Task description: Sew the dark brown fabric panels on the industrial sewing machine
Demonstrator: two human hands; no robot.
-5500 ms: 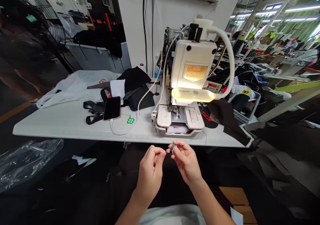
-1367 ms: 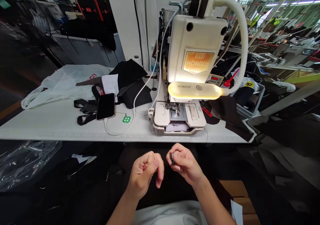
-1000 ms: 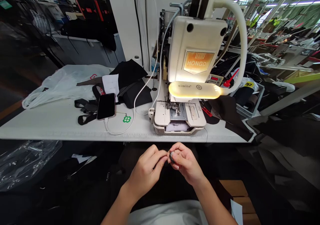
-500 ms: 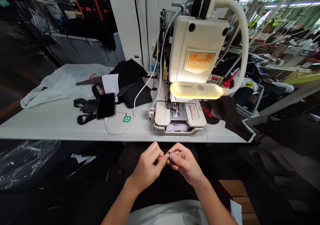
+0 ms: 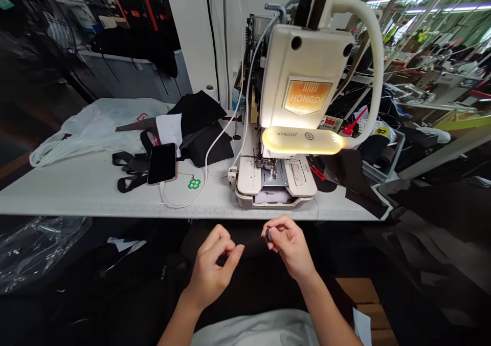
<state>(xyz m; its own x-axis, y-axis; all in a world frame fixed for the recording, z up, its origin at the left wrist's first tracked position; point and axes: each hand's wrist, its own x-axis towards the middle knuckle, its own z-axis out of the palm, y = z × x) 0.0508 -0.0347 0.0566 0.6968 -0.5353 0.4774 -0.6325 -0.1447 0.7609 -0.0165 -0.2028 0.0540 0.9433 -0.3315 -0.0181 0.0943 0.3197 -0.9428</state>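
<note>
Right hand: thumb and fingers (image 5: 293,251) closed on a small round piece, its rim showing between the tips.
Round piece: dark and silvery, looks like a bobbin or its case (image 5: 269,234); held just in front of the table edge (image 5: 215,214), nearest the sewing machine (image 5: 303,74).
Left hand: apart from the right (image 5: 209,274), thumb out, fingers curled; cannot tell whether the tips pinch anything.
Thread: a faint line (image 5: 253,241) spans the gap between the hands, probably thread leaving the round piece; its left end is unclear.
Step, as judged: drawing thread off the round piece.
Handling: best pulled smoothly, without jerks; a light, steady right grip should stop the piece tipping without pinching the thread.
Risk: a fine strand could slip or snag; the piece could drop to the dark floor area.
Light: lamp (image 5: 286,139) glows above; strand stays hard to see against dark background.
</note>
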